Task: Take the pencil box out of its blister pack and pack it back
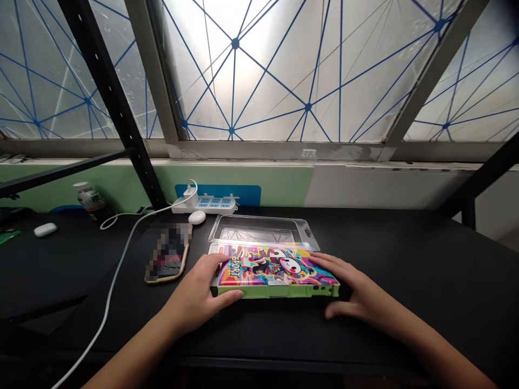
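A flat pencil case (275, 266) lies on the black desk in front of me. Its lid is brightly printed with cartoon figures and the word SPORT, and its near side is light green. My left hand (203, 286) grips its left end, thumb along the green side and fingers over the top edge. At the right end, my right hand (357, 289) rests its fingertips on the lid's far corner, with the thumb held apart from the near side. Just behind the case, partly covered by it, lies a clear plastic blister tray (259, 229).
A phone (170, 251) lies left of the case, near a white earbud case (197, 218). A white power strip (211, 204) sits against the wall, its white cable (115, 281) running across the desk. A bottle (91, 200) and another white case (45, 229) are far left.
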Demonstrator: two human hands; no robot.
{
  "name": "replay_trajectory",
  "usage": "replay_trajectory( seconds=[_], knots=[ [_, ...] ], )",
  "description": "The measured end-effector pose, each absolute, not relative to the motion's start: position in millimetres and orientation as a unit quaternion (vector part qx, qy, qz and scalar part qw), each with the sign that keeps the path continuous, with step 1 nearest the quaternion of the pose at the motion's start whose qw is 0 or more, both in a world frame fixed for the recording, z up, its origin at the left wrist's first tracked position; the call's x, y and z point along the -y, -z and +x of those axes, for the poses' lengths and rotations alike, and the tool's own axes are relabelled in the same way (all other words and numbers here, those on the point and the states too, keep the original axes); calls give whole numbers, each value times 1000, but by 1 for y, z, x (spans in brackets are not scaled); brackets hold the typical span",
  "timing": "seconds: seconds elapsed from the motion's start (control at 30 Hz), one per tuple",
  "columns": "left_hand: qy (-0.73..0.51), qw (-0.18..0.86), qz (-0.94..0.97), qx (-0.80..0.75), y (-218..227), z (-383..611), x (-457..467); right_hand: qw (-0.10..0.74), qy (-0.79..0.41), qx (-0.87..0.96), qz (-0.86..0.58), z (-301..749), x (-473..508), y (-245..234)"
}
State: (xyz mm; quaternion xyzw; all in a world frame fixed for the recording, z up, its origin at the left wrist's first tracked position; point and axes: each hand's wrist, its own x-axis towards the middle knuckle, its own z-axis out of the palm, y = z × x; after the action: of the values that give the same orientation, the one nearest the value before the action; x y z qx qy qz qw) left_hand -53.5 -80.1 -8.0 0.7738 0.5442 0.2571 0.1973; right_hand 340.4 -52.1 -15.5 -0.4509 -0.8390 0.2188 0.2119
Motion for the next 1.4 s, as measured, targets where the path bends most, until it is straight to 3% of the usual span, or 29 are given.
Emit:
replay_trajectory(
  seconds=[0.23, 0.47, 0.63, 0.83, 0.97, 1.17, 1.4],
  knots=[
    [-256, 186, 802, -506, 12, -56, 76, 245, -180, 827, -474, 329, 54, 10],
    [-206, 173, 822, -502, 7, -49, 72, 252, -284, 746, -548, 317, 55, -4],
    [-248, 181, 776, -550, 14, -49, 73, 230, -303, 730, -568, 310, 50, -7],
    [-256, 196, 772, -548, 13, -50, 68, 132, -215, 750, -611, 307, 40, -2],
    [-247, 198, 789, -526, 12, -52, 67, 124, -121, 785, -594, 309, 37, -1],
    [-234, 180, 798, -525, 17, -50, 70, 149, 118, 869, -457, 283, 35, -10],
    [-245, 167, 794, -530, 17, -46, 71, 140, 115, 904, -387, 204, 27, -18]
  ],
)
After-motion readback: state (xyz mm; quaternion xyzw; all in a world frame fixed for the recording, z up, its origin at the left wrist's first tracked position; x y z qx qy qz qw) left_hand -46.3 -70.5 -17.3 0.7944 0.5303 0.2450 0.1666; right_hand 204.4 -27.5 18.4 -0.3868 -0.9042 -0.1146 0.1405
